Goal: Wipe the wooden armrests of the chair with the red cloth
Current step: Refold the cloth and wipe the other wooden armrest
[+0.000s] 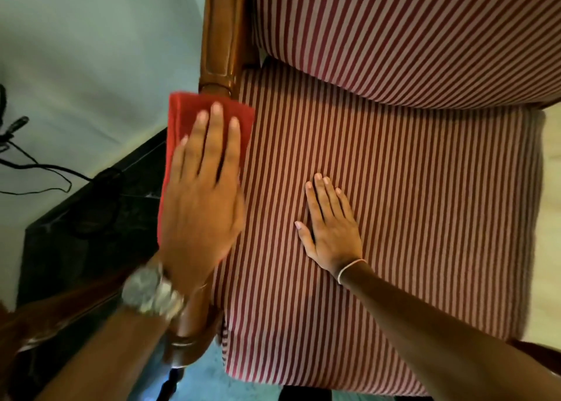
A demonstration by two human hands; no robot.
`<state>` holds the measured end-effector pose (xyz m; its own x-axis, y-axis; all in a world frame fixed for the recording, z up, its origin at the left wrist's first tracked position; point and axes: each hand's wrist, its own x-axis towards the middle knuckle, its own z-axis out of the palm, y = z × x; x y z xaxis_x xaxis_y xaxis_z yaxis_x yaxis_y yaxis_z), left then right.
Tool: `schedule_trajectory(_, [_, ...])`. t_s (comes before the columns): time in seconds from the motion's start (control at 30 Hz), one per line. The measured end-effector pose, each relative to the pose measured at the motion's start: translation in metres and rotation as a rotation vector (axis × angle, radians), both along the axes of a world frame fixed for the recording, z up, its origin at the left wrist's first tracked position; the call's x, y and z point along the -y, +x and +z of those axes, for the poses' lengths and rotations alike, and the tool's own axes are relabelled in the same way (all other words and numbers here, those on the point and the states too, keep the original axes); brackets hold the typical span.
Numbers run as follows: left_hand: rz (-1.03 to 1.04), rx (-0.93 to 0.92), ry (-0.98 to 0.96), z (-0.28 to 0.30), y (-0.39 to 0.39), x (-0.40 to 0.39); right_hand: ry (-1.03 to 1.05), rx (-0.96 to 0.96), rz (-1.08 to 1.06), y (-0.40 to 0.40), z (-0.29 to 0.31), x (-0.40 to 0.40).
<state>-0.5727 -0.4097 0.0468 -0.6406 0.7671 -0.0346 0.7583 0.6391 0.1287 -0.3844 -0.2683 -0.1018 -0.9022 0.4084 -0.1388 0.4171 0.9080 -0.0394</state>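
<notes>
The chair's left wooden armrest (220,33) runs from the top of the view down past the seat, its lower end (189,337) showing under my wrist. A folded red cloth (185,115) lies over the armrest's middle. My left hand (203,194), with a metal watch on the wrist, presses flat on the cloth, fingers spread toward the chair back. My right hand (329,224) rests flat, fingers apart, on the striped red-and-white seat cushion (425,203), holding nothing. The right armrest is out of view apart from a dark bit at the far right edge.
The striped backrest (409,30) fills the top right. Left of the chair stands a pale green wall (91,51) with black cables (36,169) and a dark skirting or low furniture edge (91,218). Pale floor (551,218) shows on the right.
</notes>
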Motion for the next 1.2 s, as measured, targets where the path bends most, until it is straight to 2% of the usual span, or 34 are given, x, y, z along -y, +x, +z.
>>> schedule_trajectory(0.17, [0.075,0.021,0.053,0.006,-0.048,-0.057,-0.007,0.005,0.007,0.002,0.003,0.0])
schedule_trajectory(0.27, [0.087,0.051,0.07,0.005,-0.014,-0.022,-0.011,0.011,0.006,0.001,0.004,-0.001])
schedule_trajectory(0.37, [0.034,0.067,0.003,0.003,0.036,0.035,0.004,-0.004,-0.001,0.0,0.002,0.0])
schedule_trajectory(0.43, [-0.019,0.045,-0.014,0.0,0.037,0.045,0.01,-0.017,0.0,0.002,0.002,0.0])
schedule_trajectory(0.63, [0.06,0.014,0.044,0.007,-0.048,-0.06,-0.008,-0.016,0.0,0.002,0.002,-0.001])
schedule_trajectory(0.7, [0.073,0.006,0.057,0.006,-0.059,-0.07,-0.017,-0.021,0.008,0.003,0.003,0.0])
schedule_trajectory(0.83, [0.088,0.037,0.078,0.004,-0.014,-0.022,-0.027,-0.022,0.006,0.003,0.002,-0.003])
schedule_trajectory(0.93, [0.045,0.035,0.01,0.001,0.034,0.029,-0.022,-0.017,0.005,0.002,0.0,-0.003])
schedule_trajectory(1.0, [0.012,0.013,-0.013,-0.003,0.037,0.04,-0.016,-0.021,0.003,0.002,-0.001,-0.002])
schedule_trajectory(1.1, [-0.025,-0.033,-0.018,-0.001,0.0,0.002,-0.014,-0.004,0.003,0.002,0.0,-0.001])
schedule_trajectory(1.2, [0.025,-0.008,0.033,0.006,-0.05,-0.056,-0.029,0.011,-0.002,0.001,0.004,0.0])
